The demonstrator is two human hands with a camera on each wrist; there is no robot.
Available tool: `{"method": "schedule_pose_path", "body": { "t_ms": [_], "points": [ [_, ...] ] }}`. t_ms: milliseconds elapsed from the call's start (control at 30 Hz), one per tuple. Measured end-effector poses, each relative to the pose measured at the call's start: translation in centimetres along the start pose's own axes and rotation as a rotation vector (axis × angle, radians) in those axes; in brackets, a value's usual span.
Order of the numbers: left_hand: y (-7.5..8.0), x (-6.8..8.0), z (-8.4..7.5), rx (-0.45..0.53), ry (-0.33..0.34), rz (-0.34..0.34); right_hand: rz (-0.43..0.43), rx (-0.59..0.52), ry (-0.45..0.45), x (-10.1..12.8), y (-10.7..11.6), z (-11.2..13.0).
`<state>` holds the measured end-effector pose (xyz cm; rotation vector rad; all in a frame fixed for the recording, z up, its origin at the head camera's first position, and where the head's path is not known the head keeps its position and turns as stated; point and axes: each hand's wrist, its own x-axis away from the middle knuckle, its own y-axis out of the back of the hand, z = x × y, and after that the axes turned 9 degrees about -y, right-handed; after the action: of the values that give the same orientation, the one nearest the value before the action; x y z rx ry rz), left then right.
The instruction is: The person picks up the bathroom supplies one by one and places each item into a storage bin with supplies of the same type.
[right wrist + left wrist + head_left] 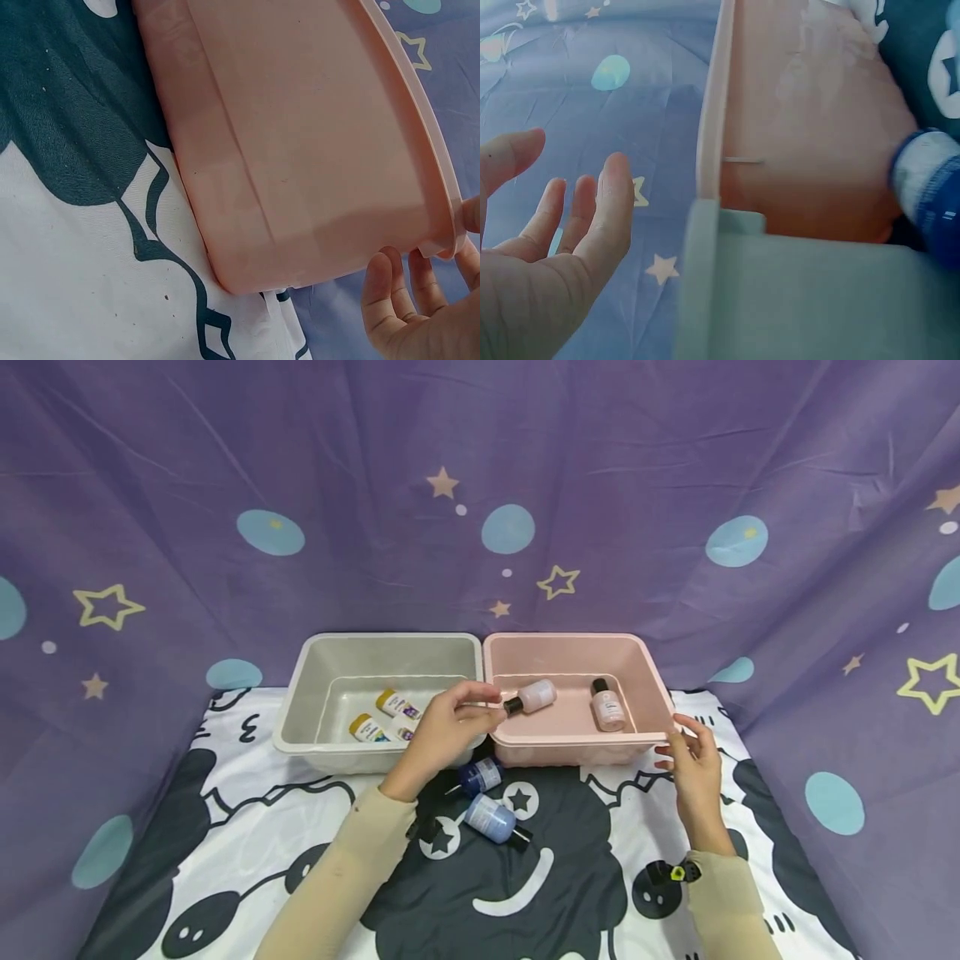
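Observation:
My left hand (448, 725) hovers over the line where two plastic bins meet, its fingers spread and nothing in them. Just right of its fingertips, a small pale-pink bottle with a black cap (538, 695) lies in the pink bin (570, 739). Another pink bottle (608, 712) lies in the same bin, towards the right. My right hand (696, 772) grips the pink bin's front right corner. In the right wrist view, the thumb is at the rim and the fingers (379, 289) are curled below it.
Left of the pink bin, touching it, stands a grey bin (382, 640) holding several yellow-capped bottles (397, 703). On the patterned cloth in front lie a dark blue bottle (482, 775) and a light blue bottle (490, 817). A purple curtain (375, 568) hangs behind.

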<state>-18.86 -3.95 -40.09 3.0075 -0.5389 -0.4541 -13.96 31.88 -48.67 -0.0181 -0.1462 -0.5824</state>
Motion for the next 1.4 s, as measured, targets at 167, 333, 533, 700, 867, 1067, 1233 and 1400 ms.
{"method": "schedule_pose_path", "body": {
  "t_ms": [167,333,533,700,867,1067,1233,1400],
  "points": [
    [0.6,2.7,1.0,0.003,-0.005,0.008,-0.006,0.001,-0.004,-0.1,0.1,-0.1],
    [0.9,5.2,2.0,0.007,0.014,-0.012,-0.006,0.002,-0.001,0.0,0.2,-0.1],
    [0.7,7.7,3.7,-0.024,0.085,-0.046,-0.012,-0.003,0.002,0.3,0.2,-0.1],
    [0.6,9.1,5.3,-0.140,0.088,-0.062,-0.015,-0.010,0.000,0.3,0.3,-0.2],
    [0.8,9.8,7.0,-0.239,0.083,-0.104,-0.017,-0.004,0.001,0.2,0.3,-0.3],
    [1.3,10.0,8.9,-0.310,0.112,-0.143,-0.013,-0.020,0.001,0.1,0.2,-0.3],
    [1.7,10.0,10.4,-0.372,0.143,-0.135,-0.010,-0.028,0.005,0.2,0.1,-0.2],
    [2.0,10.1,11.3,-0.386,0.172,-0.099,-0.006,-0.025,0.012,0.2,-0.1,-0.1]
  ]
}}
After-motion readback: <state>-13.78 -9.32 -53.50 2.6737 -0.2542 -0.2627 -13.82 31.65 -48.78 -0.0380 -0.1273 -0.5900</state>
